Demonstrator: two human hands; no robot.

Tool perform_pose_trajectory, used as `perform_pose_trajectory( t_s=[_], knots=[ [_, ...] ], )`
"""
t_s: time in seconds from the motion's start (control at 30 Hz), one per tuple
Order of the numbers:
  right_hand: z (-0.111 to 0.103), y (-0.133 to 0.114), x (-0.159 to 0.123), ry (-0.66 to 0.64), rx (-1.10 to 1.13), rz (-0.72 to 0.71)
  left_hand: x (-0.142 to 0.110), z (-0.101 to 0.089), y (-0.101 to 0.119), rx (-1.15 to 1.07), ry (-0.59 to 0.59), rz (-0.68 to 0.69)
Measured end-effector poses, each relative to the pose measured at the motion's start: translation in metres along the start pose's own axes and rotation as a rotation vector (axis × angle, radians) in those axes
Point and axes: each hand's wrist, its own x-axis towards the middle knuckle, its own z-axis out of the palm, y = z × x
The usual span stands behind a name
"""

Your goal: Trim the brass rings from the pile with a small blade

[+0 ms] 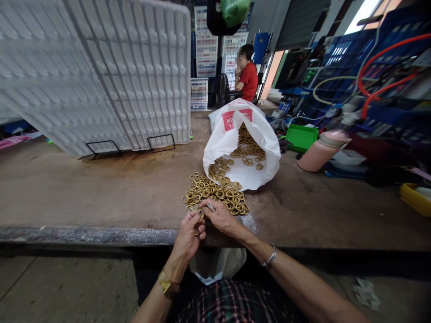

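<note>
Fingers (191, 217) of the left hand (188, 235) pinch gold-coloured rings (201, 217) at the near edge of the bench (101, 197), beside the ring pile (218, 194); the right hand (221, 219) grips a small silvery tool (211, 207). A loose pinch could let one fall.

I take this for a workshop: my camera gives me a long, worn brown worktable (134, 193) with a heap of round brass-coloured rings (215, 193), stacked white slatted plastic crates (206, 49) behind, a curving orange hose (365, 109) and a grey ribbed roller shutter (299, 27).
</note>
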Motion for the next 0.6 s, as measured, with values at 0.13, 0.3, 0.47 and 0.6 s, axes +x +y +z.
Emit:
perform_pose_trajectory(
  t_s=[0.13, 0.3, 0.47, 0.6],
  knots=[
    [-0.002, 0.0, 0.003, -0.051, 0.004, 0.002, 0.001, -0.002, 0.002, -0.034, -0.038, -0.078],
    [-0.003, 0.001, 0.002, -0.049, 0.003, 0.021, 0.005, -0.006, 0.009, -0.305, -0.038, -0.35],
    [-0.003, 0.002, -0.004, -0.1, 0.043, 0.014, 0.004, -0.003, 0.01, -0.383, -0.023, -0.407],
    [-0.003, 0.001, -0.004, -0.099, 0.065, 0.031, 0.002, -0.001, 0.009, -0.459, -0.052, -0.441]
  ],
)
